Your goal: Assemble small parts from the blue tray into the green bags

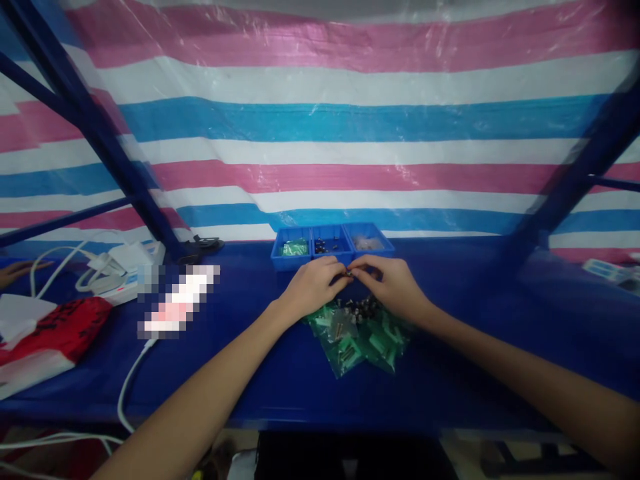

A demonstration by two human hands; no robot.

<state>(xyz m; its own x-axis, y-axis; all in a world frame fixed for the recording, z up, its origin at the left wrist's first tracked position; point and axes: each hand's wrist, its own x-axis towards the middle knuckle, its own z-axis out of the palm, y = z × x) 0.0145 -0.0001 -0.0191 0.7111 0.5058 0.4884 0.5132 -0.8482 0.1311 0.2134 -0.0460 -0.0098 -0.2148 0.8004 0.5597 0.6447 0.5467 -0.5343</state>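
Note:
My left hand (313, 285) and my right hand (393, 285) meet fingertip to fingertip over the blue table (260, 373), both pinched on a small dark part (349, 272) too small to name. Just below the hands lies a heap of small green plastic bags (357, 340) with several dark metal screws or bolts (361, 309) on top. Behind the hands stand three small blue bins (333, 245): the left one holds green pieces, the middle one dark parts, the right one pale parts.
A white power strip with plugs and cables (117, 270) lies at the left, with a red and white bag (47, 337) in front of it. Another person's hand (17, 272) shows at the far left edge. Blue rack posts (95, 127) and a striped tarp (340, 133) stand behind.

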